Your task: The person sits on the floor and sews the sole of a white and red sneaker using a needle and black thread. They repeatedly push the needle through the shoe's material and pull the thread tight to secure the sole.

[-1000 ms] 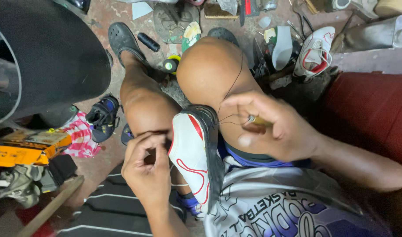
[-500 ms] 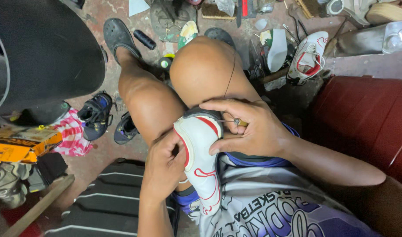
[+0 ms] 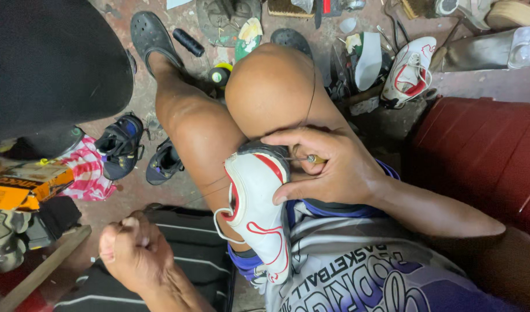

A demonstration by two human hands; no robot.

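Landmark: white shoe with red trim (image 3: 256, 216), wedged between the thighs, toe pointing up toward the knees, sole edge facing right.

Large dark rounded object (image 3: 51, 63): far upper left of the shoe, filling that corner. Nature not determinable.

Red cushioned seat (image 3: 479, 156): right of the shoe, beyond the right forearm.

Black striped fabric (image 3: 184, 254): lower left of the shoe, on the floor, just beside the left hand.

Right hand (image 3: 328, 167): touching the shoe at its toe end, fingers wrapped over the upper edge, thumb pressed on the side. Grip closed on a thin awl (image 3: 308, 159) with a yellowish handle, metal tip pointing left into the toe of the shoe.

Left hand (image 3: 132, 248): well apart from the shoe, down to its left, above the striped fabric. Grip closed into a fist on a thin thread (image 3: 201, 193), which runs taut up and right to the shoe.

Second white and red shoe (image 3: 409, 72): far upper right of the landmark shoe, lying on the floor among clutter.

Pair of dark sandals (image 3: 140, 150): left of the shoe, past the left thigh, on the floor.

Pink and white striped cloth (image 3: 91, 170): further left, just beside the sandals.

Pale insole (image 3: 369, 60): upper right of the shoe, next to the second shoe.
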